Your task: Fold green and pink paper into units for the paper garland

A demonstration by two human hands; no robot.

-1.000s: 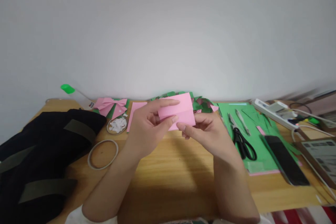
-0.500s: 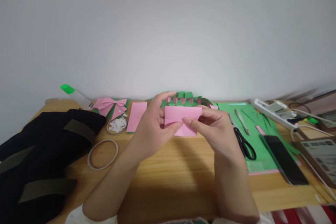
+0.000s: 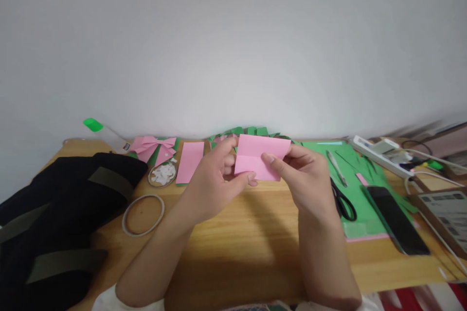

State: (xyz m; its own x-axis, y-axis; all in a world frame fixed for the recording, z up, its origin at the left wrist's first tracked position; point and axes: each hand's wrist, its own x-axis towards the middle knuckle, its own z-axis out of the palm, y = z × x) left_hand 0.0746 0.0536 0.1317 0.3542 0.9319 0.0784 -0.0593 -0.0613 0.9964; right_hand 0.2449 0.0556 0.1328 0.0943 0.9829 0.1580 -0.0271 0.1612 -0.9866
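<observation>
Between both hands, above the wooden table (image 3: 233, 243), I hold a small piece of pink paper (image 3: 251, 158) with a crease running across its middle. My left hand (image 3: 219, 170) grips its left side, thumb near the lower edge and fingers behind. On the right, my right hand (image 3: 302, 170) pinches the sheet, thumb flat on the front and fingers behind it. Beyond the sheet, a folded green and pink paper piece (image 3: 255, 131) stands by the wall, partly hidden. A stack of pink paper (image 3: 191, 158) lies left of my left hand.
At left are a pink paper bow (image 3: 155, 148), a dish of white scraps (image 3: 163, 174), a tape ring (image 3: 143, 215) and dark cloth (image 3: 69, 189). Rightward lie green sheets (image 3: 359, 214), black-handled scissors (image 3: 343, 201), a craft knife (image 3: 337, 169), a phone (image 3: 397, 221) and a power strip (image 3: 381, 155).
The pink paper has moved slightly up and right and now looks flatter and tilted, its crease more open. My right thumb has shifted right with it.
</observation>
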